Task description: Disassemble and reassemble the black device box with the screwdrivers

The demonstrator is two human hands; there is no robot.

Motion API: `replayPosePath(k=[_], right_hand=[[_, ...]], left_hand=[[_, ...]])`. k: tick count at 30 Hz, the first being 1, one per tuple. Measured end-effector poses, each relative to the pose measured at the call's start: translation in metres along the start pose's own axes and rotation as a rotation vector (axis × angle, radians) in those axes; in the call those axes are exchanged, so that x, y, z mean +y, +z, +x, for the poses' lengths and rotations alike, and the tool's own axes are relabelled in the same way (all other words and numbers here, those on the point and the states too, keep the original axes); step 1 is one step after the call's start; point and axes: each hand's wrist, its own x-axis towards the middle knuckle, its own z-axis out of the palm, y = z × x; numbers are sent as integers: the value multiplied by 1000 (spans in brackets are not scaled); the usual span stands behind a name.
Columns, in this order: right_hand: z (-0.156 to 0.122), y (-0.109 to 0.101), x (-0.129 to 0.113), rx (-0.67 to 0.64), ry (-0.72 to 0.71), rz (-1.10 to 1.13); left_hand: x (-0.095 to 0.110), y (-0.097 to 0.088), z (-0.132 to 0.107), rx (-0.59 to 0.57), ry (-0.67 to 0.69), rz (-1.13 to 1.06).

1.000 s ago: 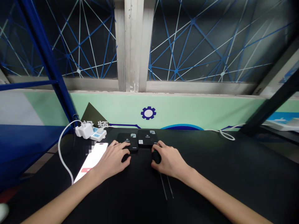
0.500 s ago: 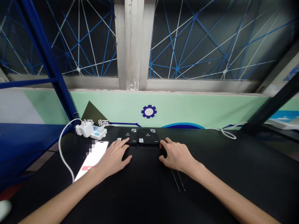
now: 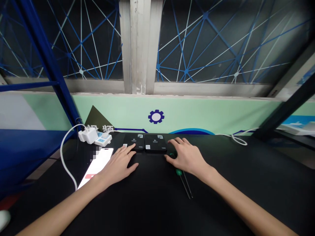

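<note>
In the head view, 2 hands are seen over a black worktop (image 3: 152, 205). The left hand (image 3: 118, 167) is open, palm down, with nothing grasped, and its fingertips are set at the near edge of the left black box (image 3: 134, 141). The right black box (image 3: 156, 143) lies just beside that box, and 1 small white tag (image 3: 125, 145) is seen by its left end. The right hand (image 3: 188, 159) is also open and unclenched, and is held just in front of the right black box. Directly beneath it lies 1 green-banded tool (image 3: 178, 172), with 2 thin shafts seen running toward the viewer; whether it is touched cannot be told. To the left, 1 lit phone (image 3: 97, 167), 1 white plug (image 3: 88, 135) and 1 power strip (image 3: 103, 140) are placed on the worktop.
</note>
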Motion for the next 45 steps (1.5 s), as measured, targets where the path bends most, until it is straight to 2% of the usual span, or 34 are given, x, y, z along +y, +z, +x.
replayPosePath(k=[3, 7, 11, 18, 24, 30, 39, 45], right_hand=[[3, 8, 2, 15, -174, 120], [4, 20, 3, -108, -287, 171], [3, 25, 4, -141, -292, 212], [3, 20, -3, 8, -329, 263], [2, 14, -4, 46, -355, 337], [2, 15, -2, 100, -380, 504], [-4, 15, -4, -30, -492, 746], [-6, 10, -10, -121, -505, 872]], left_hand=[[-1, 0, 0, -27, -8, 21], [-2, 0, 0, -18, -2, 33], [-3, 0, 0, -13, 12, 26], [-5, 2, -1, -5, 9, 8], [-5, 2, -1, 35, 61, -14], [-2, -2, -1, 2, 60, -3], [3, -8, 1, 97, 89, -70], [16, -19, 1, 58, 151, -159]])
